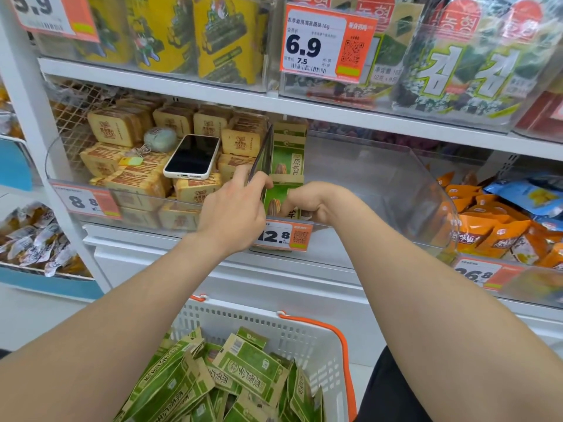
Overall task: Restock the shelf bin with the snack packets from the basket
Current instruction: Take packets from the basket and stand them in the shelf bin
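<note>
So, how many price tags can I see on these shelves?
5 price tags: 5.9 and 6.9 on top; 8.8, 12.8, 26.8 below; more may be hidden.

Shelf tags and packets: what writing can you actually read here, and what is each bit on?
"6.9", "7.5", "16g": top price tag.
"12.8": centre price tag.
"8.8": left price tag.
"26.8", top partly hidden: lower-right price tag.
"김": seaweed packs.
"原香": upright green packet.
Lettering on the basket packets and all small print: too blurred to read.
</note>
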A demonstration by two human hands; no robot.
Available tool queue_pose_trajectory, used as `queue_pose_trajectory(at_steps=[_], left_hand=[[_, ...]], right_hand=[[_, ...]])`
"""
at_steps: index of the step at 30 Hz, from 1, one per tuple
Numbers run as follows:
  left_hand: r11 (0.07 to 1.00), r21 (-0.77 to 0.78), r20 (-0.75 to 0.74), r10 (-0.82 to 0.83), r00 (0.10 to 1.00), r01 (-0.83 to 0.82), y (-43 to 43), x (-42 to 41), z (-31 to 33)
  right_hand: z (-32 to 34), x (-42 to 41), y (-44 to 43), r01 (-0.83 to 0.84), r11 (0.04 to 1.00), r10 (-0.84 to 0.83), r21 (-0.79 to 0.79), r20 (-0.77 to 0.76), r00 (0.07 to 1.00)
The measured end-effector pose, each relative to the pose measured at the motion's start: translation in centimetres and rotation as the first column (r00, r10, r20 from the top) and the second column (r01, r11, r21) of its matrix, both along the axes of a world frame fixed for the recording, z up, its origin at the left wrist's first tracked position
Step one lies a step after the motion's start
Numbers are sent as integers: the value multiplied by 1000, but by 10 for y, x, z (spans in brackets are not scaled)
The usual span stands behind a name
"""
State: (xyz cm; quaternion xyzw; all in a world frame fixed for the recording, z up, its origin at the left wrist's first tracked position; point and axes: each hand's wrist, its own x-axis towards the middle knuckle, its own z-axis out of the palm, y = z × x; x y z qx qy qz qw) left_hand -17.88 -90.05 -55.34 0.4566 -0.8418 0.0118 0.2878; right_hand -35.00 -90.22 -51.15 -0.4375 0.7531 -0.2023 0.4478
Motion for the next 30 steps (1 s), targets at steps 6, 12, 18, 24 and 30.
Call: queue_pose_trajectory(at_steps=[6, 12, 18, 24, 30], left_hand=[[1000, 10, -5, 0, 1000, 0, 0, 1, 0], [1000, 3, -3, -10, 1000, 10, 0, 1, -1], [1000, -7, 0, 6, 1000, -6, 1, 0, -2], [1000, -15, 1, 13, 1000, -13, 2, -1, -1], [1000, -18, 2, 23, 1000, -23, 3, -1, -1]], right_hand=[[-3, -8, -2, 23, 987, -24, -156, -1, 1000], [-6, -9, -8, 75, 936, -121, -343, -114, 986], [4, -4, -12, 37, 969, -58, -243, -80, 995], [-2, -2, -18, 107, 952, -93, -288, 62, 994], [-17, -8, -47, 213, 903, -169, -373, 148, 974]])
